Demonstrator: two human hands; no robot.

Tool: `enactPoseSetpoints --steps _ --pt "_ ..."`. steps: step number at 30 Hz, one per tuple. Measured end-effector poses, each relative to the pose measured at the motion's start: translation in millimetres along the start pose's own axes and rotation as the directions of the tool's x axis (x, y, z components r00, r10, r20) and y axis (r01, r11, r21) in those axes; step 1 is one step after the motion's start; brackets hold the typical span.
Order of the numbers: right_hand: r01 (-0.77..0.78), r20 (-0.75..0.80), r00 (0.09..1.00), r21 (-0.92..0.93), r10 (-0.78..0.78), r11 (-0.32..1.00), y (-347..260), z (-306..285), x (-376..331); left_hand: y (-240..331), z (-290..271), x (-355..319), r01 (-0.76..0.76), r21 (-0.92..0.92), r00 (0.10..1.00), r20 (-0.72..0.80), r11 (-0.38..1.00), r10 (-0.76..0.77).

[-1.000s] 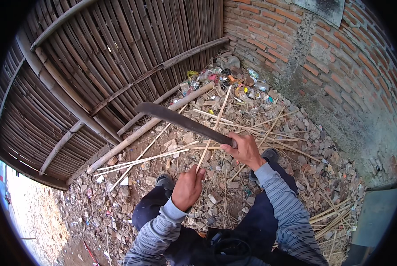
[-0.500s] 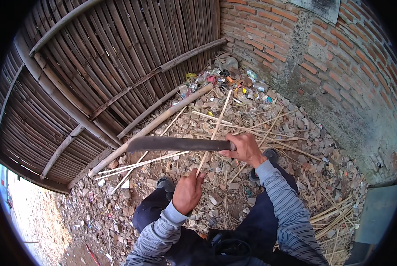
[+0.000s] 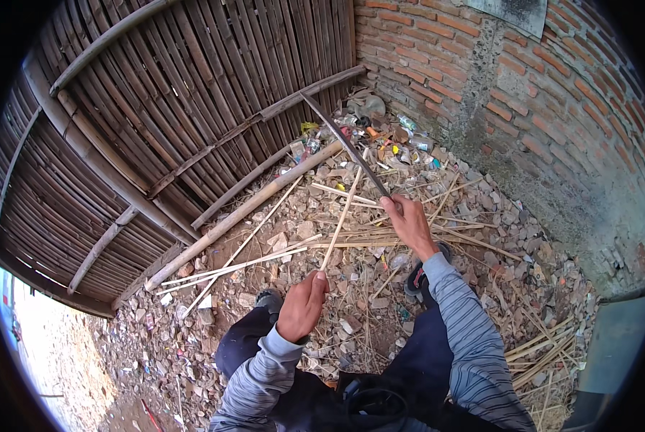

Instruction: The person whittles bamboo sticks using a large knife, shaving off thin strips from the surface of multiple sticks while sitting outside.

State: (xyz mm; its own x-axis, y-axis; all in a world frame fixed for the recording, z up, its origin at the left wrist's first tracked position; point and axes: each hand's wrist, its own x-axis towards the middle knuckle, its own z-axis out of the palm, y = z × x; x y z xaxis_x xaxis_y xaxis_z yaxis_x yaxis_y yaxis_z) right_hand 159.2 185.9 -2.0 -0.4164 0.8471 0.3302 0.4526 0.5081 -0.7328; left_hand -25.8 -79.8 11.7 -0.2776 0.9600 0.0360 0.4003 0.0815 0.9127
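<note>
Head view: the person is sitting on rubble-strewn ground (image 3: 193, 338) in the corner where a bamboo fence (image 3: 157, 122) meets a brick wall (image 3: 524, 93), working a thin bamboo strip (image 3: 340, 219). The left hand (image 3: 302, 306) is clenching the strip's near end, holding it slanted up and away toward the litter heap (image 3: 380, 133) at the wall's foot. The right hand (image 3: 409, 219) is gripping the handle of a long dark blade (image 3: 344, 144), which is pointing up and away, raised off the strip. This looks like the lift between shaving strokes; the next cut seems to call for bringing the edge down onto the strip beyond the left hand, keeping fingers clear. A thick bamboo pole (image 3: 243, 216) is lying along the fence's base.
</note>
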Motion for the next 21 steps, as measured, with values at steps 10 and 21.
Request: enactPoseSetpoints --steps 10,21 --pt "0.465 0.252 0.876 -0.212 -0.412 0.859 -24 14 -46 -7 10 6 0.082 -0.099 0.996 -0.013 0.992 -0.084" --pt "0.214 0.166 0.965 -0.049 -0.203 0.976 -20 23 -28 4 9 2 0.044 0.125 0.991 -0.131 0.991 -0.028"
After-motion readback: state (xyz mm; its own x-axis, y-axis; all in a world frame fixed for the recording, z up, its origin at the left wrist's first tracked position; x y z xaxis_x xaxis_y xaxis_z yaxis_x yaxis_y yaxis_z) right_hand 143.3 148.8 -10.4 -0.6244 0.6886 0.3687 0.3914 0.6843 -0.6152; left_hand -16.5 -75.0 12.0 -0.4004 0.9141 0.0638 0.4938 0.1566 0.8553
